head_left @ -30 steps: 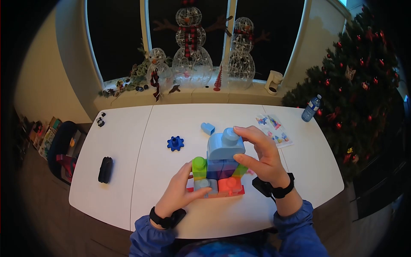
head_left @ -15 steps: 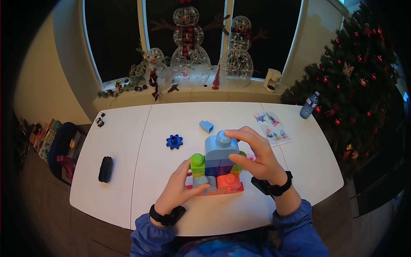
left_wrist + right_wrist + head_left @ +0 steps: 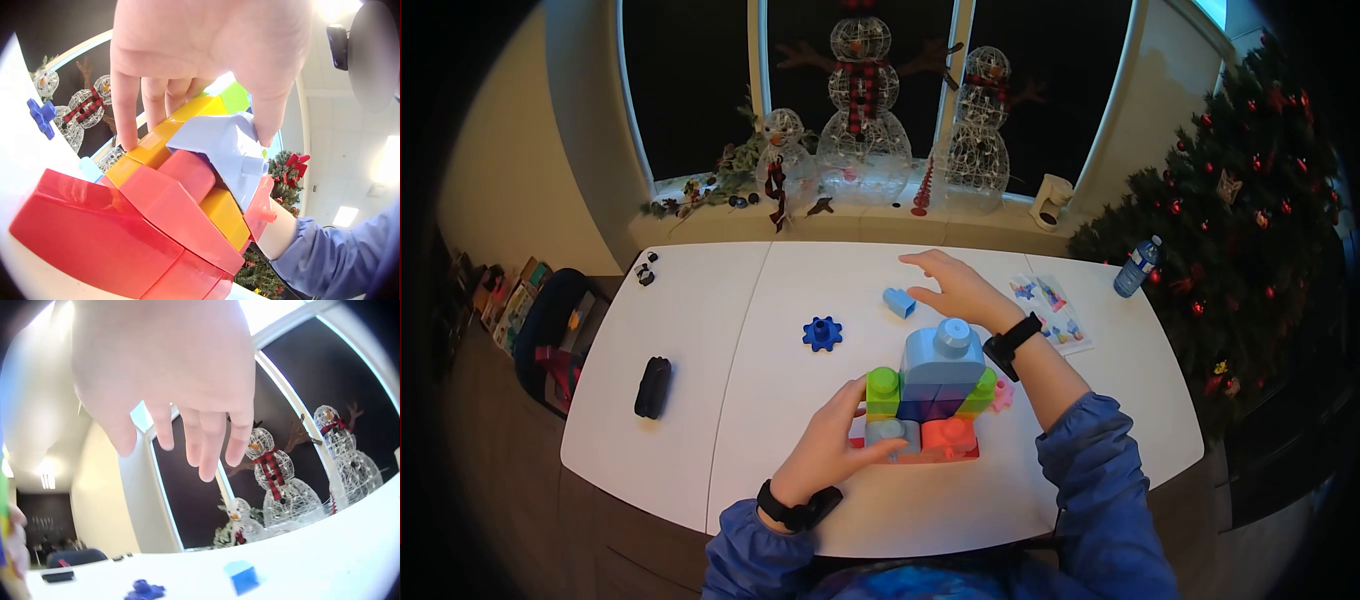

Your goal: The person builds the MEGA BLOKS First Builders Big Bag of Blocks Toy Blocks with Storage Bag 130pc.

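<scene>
A block build stands on the table, with a light blue rounded block (image 3: 943, 358) on top, green blocks (image 3: 883, 392) at both sides, and grey-blue and coral blocks (image 3: 949, 436) low in front. My left hand (image 3: 825, 447) holds its left side, thumb at the front; in the left wrist view the left hand (image 3: 212, 44) spans yellow blocks (image 3: 156, 145) and a grey-blue block (image 3: 225, 147). My right hand (image 3: 962, 290) is above the table behind the build, fingers extended, holding nothing, near a small light blue block (image 3: 899, 303). That block (image 3: 242, 577) lies below the right hand (image 3: 175, 381) in the right wrist view.
A dark blue gear piece (image 3: 822, 334) lies left of the build, a pink piece (image 3: 1002, 394) to its right. A black case (image 3: 653, 388) is at the table's left. A printed sheet (image 3: 1052, 310) and a water bottle (image 3: 1137, 267) are at the right.
My right hand has let go of the top light blue block and moved away towards the far side of the table. The left hand keeps its hold. The head view has shifted slightly.
</scene>
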The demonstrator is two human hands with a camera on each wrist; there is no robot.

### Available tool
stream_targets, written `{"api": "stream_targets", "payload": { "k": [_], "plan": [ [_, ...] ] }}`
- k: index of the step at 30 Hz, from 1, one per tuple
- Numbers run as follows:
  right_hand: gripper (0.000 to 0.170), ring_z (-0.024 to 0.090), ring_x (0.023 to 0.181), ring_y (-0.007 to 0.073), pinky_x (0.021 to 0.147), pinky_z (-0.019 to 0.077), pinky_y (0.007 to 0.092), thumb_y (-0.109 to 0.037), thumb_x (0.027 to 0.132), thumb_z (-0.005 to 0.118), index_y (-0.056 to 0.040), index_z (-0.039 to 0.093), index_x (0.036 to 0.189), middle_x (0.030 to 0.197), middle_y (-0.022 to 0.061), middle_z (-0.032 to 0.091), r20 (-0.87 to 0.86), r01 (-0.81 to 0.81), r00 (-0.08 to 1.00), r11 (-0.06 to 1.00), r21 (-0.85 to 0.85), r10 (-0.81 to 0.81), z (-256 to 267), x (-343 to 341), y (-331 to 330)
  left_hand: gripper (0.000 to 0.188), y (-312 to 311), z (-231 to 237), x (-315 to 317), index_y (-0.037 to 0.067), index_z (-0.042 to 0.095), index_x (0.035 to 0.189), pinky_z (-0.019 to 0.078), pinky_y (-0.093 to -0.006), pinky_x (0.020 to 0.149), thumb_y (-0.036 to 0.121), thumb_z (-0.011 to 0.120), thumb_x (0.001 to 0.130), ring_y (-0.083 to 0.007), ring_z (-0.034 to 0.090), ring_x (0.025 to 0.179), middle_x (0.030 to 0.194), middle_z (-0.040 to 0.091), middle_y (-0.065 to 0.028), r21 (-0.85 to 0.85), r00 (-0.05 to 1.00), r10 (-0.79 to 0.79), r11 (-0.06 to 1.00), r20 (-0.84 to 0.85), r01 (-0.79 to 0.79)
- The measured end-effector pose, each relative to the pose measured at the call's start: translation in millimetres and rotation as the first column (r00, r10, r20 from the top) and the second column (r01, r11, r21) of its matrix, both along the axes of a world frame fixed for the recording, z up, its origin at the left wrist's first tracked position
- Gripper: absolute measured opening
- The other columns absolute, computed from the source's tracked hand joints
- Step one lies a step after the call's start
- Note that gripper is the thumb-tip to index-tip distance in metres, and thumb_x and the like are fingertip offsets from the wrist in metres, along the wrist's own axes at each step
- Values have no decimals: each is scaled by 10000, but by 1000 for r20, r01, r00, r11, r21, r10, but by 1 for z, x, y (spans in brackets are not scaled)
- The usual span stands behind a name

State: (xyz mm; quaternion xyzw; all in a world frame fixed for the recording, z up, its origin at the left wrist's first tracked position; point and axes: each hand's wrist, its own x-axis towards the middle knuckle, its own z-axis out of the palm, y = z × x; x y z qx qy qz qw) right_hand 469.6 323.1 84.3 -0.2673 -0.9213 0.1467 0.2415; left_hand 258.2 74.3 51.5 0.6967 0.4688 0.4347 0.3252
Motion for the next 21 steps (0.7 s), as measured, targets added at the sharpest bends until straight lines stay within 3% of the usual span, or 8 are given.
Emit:
{"api": "stream_targets", "payload": {
  "k": [3, 4, 7, 11, 14, 17, 18, 21],
  "plan": [
    [563, 680, 1147, 399, 977, 554, 489, -294, 964, 691, -133, 558, 1487, 1346, 216, 630, 240, 62, 968, 997, 42, -70, -27, -21, 25, 792, -1, 3, 0, 31, 481, 1505, 541, -439, 1063, 293, 876, 871, -353, 649, 1243, 1367, 625, -195, -12, 1000, 6, 1000, -6, -6],
    [546, 695, 1103, 395, 943, 562, 506, -307, 937, 712, -124, 583, 1435, 1258, 201, 667, 262, 91, 959, 993, 71, -107, -36, -27, 27, 790, -1, 4, 0, 31, 482, 1503, 541, -439, 1064, 293, 876, 870, -354, 650, 1242, 1363, 626, -195, -18, 1000, 7, 1000, -9, -7],
    [502, 706, 1068, 398, 921, 572, 502, -290, 926, 723, -124, 604, 1385, 1177, 198, 703, 398, 165, 899, 982, 88, -186, -41, -43, 25, 787, 0, 3, 0, 31, 483, 1500, 542, -441, 1066, 286, 877, 869, -356, 652, 1238, 1357, 628, -196, -3, 1000, -1, 1000, 3, 1],
    [486, 710, 1061, 404, 924, 576, 500, -249, 882, 746, -94, 616, 1324, 1110, 217, 717, 401, 154, 896, 981, 121, -190, -67, -52, 44, 786, 1, 2, 0, 29, 482, 1499, 539, -446, 1078, 272, 880, 866, -355, 653, 1243, 1359, 625, -196, 13, 1000, -15, 1000, 23, 14],
    [494, 706, 1061, 414, 936, 571, 494, -186, 867, 742, -70, 614, 1330, 1116, 232, 716, 307, 147, 938, 987, 65, -160, -60, -45, 40, 789, 1, 3, 0, 26, 478, 1501, 537, -448, 1083, 266, 880, 866, -353, 651, 1248, 1367, 622, -196, 13, 1000, -17, 1000, 24, 16],
    [536, 698, 1036, 426, 948, 564, 472, -140, 860, 741, -56, 602, 1371, 1111, 239, 710, 2, 90, 996, 994, -64, -91, -21, -30, 21, 793, 0, 2, 0, 24, 476, 1503, 539, -447, 1079, 266, 881, 865, -353, 650, 1251, 1379, 618, -194, 7, 1000, -12, 1000, 24, 11],
    [564, 707, 952, 276, 864, 570, 381, -55, 876, 742, -70, 583, 1417, 1031, 138, 698, -67, 109, 991, 983, -145, -120, 2, -25, 5, 796, 0, 1, 0, 25, 476, 1504, 540, -445, 1075, 269, 883, 864, -353, 650, 1251, 1383, 617, -194, 14, 999, -12, 1000, 32, 12],
    [589, 719, 985, 250, 901, 585, 352, -96, 889, 771, -51, 561, 1437, 1126, 139, 692, -396, 56, 910, 983, -177, -123, 48, -5, -36, 813, 1, -1, 0, 26, 472, 1511, 542, -443, 1066, 278, 887, 859, -355, 647, 1257, 1396, 613, -194, 11, 1000, -14, 1000, 19, 14]
  ]
}}
